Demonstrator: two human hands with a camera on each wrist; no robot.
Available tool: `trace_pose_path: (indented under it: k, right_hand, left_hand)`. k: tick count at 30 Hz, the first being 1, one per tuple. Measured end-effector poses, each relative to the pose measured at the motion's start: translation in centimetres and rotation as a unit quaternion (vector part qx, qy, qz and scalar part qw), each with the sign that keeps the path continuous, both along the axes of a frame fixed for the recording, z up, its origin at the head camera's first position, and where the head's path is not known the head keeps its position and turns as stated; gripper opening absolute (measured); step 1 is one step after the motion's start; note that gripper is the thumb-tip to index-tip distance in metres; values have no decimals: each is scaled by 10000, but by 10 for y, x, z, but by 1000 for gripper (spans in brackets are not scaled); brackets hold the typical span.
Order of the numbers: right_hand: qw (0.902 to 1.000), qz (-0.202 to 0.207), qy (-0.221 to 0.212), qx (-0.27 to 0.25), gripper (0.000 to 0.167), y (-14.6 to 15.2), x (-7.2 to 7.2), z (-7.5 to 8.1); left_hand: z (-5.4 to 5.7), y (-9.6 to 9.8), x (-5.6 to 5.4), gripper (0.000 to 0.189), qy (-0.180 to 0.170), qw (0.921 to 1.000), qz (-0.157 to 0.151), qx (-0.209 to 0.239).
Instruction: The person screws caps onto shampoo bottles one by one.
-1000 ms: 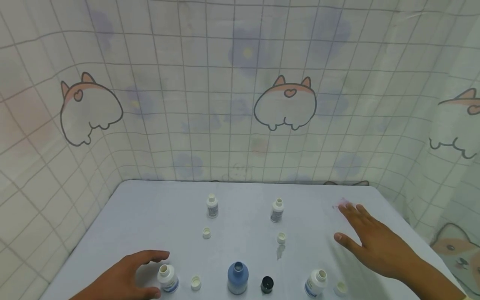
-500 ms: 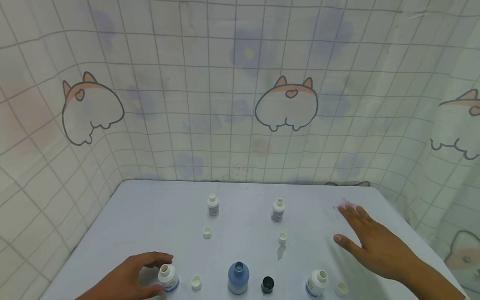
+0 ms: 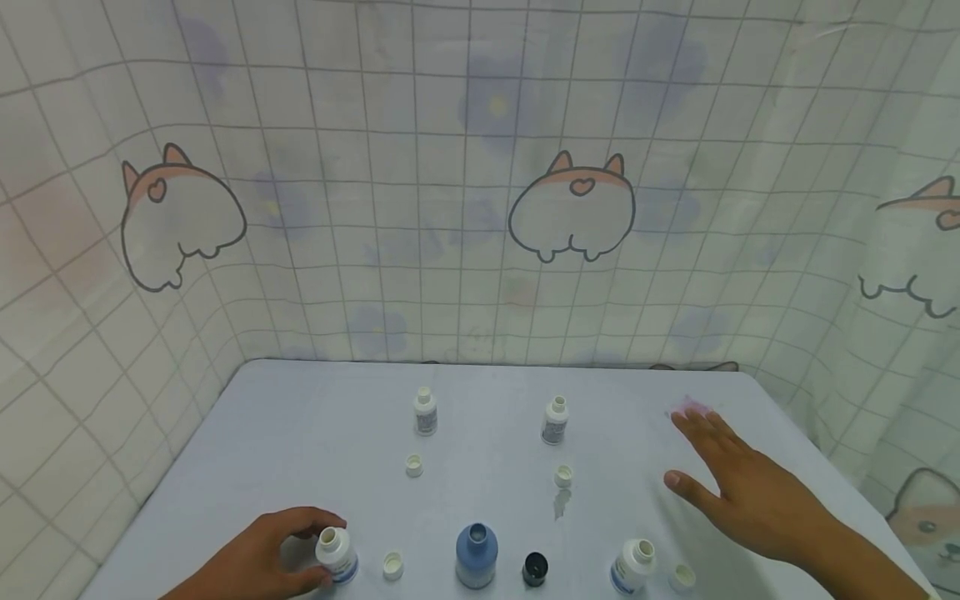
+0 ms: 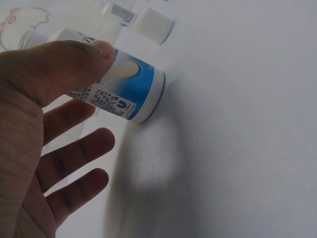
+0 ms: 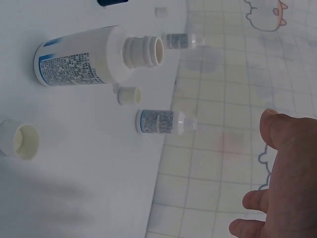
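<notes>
My left hand (image 3: 262,554) has its thumb and index finger round an uncapped white bottle (image 3: 337,550) at the front left. The left wrist view shows the thumb across the blue label of this bottle (image 4: 130,82), its base at the tabletop and the other fingers spread loosely. A white cap (image 3: 392,566) lies just right of it. My right hand (image 3: 757,492) holds nothing; its fingers are extended over the right side of the table. Nearest to it are an open white bottle (image 3: 632,567) and a white cap (image 3: 682,577) at the front right.
A blue bottle (image 3: 476,554) without cap and a black cap (image 3: 535,568) stand front centre. Farther back are two small white bottles, left (image 3: 425,412) and right (image 3: 555,421), with white caps (image 3: 414,466) before them. A patterned curtain (image 3: 420,292) borders the white table (image 3: 315,433).
My left thumb and index finger have closed in on the white bottle, from a gap around it to a grip. The right hand has shifted very slightly left.
</notes>
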State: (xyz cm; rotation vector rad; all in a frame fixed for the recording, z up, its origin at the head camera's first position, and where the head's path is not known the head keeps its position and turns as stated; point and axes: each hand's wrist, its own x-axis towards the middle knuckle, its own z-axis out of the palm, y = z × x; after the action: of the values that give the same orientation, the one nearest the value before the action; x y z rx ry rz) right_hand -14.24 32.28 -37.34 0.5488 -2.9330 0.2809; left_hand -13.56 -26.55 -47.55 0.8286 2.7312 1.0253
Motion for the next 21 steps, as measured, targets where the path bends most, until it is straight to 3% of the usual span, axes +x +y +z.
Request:
trace_pose_path:
  k: [3,11,21]
  right_hand:
    - [10000,14,-51,-83,76,-1,1,1]
    - [9988,-50,-229,-420,72,-5,4,3]
    - [9970,-60,-283,-722,71,-8,10,1]
  left_hand:
    - [0,1,-1,46,-136,9999,34,9]
    - [-3,3,-2,41,-18,9996,-11,298]
    - [-2,9,-6,44,-593,9964,75,596]
